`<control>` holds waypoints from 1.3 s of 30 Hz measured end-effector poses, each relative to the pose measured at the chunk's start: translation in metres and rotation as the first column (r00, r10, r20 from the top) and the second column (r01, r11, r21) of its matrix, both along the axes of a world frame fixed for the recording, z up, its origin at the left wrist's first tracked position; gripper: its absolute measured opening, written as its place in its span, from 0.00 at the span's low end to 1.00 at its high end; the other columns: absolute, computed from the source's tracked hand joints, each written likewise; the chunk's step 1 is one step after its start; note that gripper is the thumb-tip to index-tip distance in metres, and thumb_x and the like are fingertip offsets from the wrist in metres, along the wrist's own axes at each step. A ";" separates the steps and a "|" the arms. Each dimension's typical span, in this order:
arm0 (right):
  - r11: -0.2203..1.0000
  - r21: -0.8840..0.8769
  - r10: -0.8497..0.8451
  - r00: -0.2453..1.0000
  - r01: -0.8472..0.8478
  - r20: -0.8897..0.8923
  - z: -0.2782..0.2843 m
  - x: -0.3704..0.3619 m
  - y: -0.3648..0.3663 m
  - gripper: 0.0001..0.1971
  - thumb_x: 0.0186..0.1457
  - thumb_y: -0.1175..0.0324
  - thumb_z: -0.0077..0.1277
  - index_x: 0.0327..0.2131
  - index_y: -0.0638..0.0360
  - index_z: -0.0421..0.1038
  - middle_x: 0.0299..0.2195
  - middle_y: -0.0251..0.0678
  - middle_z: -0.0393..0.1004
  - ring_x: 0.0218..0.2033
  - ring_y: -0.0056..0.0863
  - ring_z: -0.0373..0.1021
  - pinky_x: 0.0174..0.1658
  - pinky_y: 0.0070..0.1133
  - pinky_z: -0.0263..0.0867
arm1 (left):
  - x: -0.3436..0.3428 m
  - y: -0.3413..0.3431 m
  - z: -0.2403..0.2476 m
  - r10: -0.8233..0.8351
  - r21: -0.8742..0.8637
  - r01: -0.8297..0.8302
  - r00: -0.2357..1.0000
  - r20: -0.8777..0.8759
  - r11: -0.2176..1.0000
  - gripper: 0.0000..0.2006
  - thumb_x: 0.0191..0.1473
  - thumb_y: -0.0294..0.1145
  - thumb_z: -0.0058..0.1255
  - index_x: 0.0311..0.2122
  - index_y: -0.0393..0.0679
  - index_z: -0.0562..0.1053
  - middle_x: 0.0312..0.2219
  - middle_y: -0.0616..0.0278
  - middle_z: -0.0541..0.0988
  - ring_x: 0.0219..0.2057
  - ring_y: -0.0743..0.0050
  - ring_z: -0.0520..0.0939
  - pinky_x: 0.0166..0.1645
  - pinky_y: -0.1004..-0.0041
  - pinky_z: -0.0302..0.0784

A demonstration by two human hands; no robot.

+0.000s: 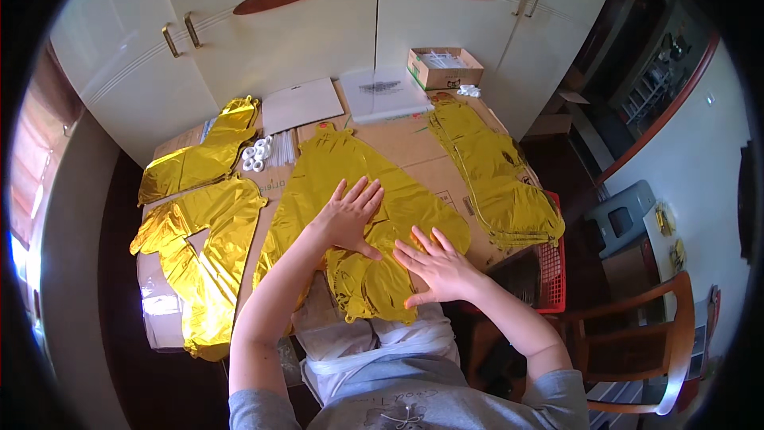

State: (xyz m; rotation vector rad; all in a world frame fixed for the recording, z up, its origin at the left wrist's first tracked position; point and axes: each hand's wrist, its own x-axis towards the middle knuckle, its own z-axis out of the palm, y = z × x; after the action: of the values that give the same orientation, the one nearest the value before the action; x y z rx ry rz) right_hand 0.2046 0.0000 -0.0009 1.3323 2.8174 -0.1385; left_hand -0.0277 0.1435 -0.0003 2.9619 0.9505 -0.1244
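A flat gold foil balloon [342, 175] lies in front of me on the cardboard-covered table [422, 159], its near end hanging over the front edge toward my lap. My left hand [350, 216] rests flat on its middle with the fingers spread. To the right and a little nearer, my right hand [439, 268] lies on the balloon's right part, fingers also stretched apart. Neither hand grips anything. More gold foil is spread at the right [493, 171]. On the left, one foil piece [211, 259] lies near and another [199, 151] farther back.
White tape rolls [256, 154] and clear straws [282, 148] sit behind the left foil. Farther back are a pale board [302, 105], a clear plastic packet [384, 95] and a small carton [446, 69]. A red basket [551, 271] and wooden chair [676, 326] stand right.
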 end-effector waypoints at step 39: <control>0.980 0.163 -0.095 0.985 0.118 -0.144 -0.030 0.004 0.052 0.38 0.61 0.37 0.32 0.65 0.55 0.52 0.67 0.38 0.50 0.68 0.36 0.45 0.68 0.41 0.36 | 0.005 -0.012 0.005 0.001 -0.025 -0.001 1.000 -0.002 1.000 0.68 0.29 0.80 0.52 0.67 0.36 0.45 0.68 0.50 0.45 0.69 0.49 0.42 0.69 0.47 0.37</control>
State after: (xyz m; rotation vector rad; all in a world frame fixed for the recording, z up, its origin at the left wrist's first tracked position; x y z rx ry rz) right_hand 0.2090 0.0520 -0.0314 1.5672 2.9272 0.0120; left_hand -0.0231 0.1314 0.0045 2.9391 0.9434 -0.1387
